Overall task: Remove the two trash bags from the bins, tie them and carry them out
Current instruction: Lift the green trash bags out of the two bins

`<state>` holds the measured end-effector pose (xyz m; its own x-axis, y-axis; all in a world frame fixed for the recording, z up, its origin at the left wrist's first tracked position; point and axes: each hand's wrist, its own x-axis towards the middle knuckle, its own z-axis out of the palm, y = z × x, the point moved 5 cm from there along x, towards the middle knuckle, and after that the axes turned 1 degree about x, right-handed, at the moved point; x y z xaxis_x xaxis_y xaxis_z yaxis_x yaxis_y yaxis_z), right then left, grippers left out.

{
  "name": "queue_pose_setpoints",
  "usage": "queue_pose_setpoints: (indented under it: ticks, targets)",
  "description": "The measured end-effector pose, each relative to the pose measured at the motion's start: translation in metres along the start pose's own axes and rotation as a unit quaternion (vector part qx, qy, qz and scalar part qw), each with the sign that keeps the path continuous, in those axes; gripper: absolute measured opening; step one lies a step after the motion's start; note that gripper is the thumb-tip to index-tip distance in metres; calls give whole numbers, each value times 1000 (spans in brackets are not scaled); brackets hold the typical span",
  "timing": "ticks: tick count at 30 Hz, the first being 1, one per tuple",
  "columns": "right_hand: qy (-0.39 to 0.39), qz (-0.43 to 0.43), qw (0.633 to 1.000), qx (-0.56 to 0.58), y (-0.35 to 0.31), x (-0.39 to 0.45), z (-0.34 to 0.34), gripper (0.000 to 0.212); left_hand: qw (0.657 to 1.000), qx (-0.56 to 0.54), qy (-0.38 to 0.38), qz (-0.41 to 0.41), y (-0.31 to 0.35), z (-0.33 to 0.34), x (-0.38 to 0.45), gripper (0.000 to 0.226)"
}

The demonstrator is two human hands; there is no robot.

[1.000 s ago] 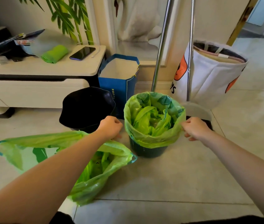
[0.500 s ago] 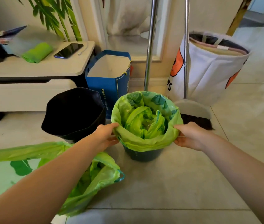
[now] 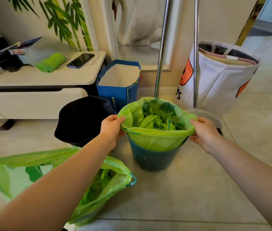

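The left hand (image 3: 111,128) grips the left edge of the green trash bag (image 3: 155,139) that lines the teal bin (image 3: 152,160), its fingers (image 3: 118,119) curled over the bag's rim with the thumb underneath. The right hand (image 3: 204,132) grips the opposite edge in the same way, fingers folded around the plastic. Between the hands the bag's rim is off the bin's lip and stands above it, while the bag's lower part is inside the bin. The bin stands on the tiled floor (image 3: 190,189).

A second green trash bag (image 3: 98,189) lies on the floor to the near left, mouth open and partly hidden by the left forearm. The black bin (image 3: 82,120) stands just left of the teal bin, with no liner visible in it.

A blue paper bag (image 3: 120,95) stands behind both bins. On the worktop (image 3: 48,79) at left lie a phone (image 3: 80,60) and a green roll (image 3: 51,62).
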<state>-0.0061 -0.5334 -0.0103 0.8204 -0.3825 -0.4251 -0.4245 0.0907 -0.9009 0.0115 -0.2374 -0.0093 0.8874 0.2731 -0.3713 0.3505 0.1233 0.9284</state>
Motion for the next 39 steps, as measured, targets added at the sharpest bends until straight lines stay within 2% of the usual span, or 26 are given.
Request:
queue_pose_setpoints:
  ticks: [4, 8, 12, 15, 17, 20, 22, 24, 26, 33, 36, 39]
  targets:
    - [25, -59, 998, 10, -13, -2, -1, 13, 997, 10, -2, 74, 20, -4, -2, 6]
    - [50, -64, 997, 18, -20, -7, -10, 21, 994, -13, 26, 102, 34, -13, -5, 5]
    - [64, -56, 996, -34, -23, -12, -18, 13, 992, 15, 89, 91, 33, -32, -5, 12]
    - [68, -39, 994, -72, -20, -15, -20, 26, 990, 91, 93, 48, 25, -41, 0, 24]
    - [63, -32, 993, -96, -16, -14, -20, 30, 987, 140, 78, 0, 17, -46, 2, 26]
    - [22, 8, 989, -144, -7, -17, -20, 15, 980, 191, 40, -41, 8, -47, 3, 28]
    - [-12, 35, 986, -164, -2, -20, -19, 8, 975, 216, 17, -49, 6, -47, 1, 25]
    - [-24, 36, 987, -157, -2, -21, -18, 14, 972, 234, 1, -37, 8, -47, 1, 18]
    - [-21, 19, 991, -134, -7, -20, -16, 19, 974, 227, -6, -20, 11, -48, 0, 14]
    - [-10, -40, 997, -70, -45, -18, -13, 21, 995, 89, 8, 49, 39, -35, -12, 18]
    - [3, -52, 998, -43, -65, -12, -6, 18, 992, 84, 15, 96, 67, -29, -13, 16]
    - [27, -104, 994, -19, -96, -7, 1, 22, 985, 82, 19, 148, 103, -25, -13, 18]
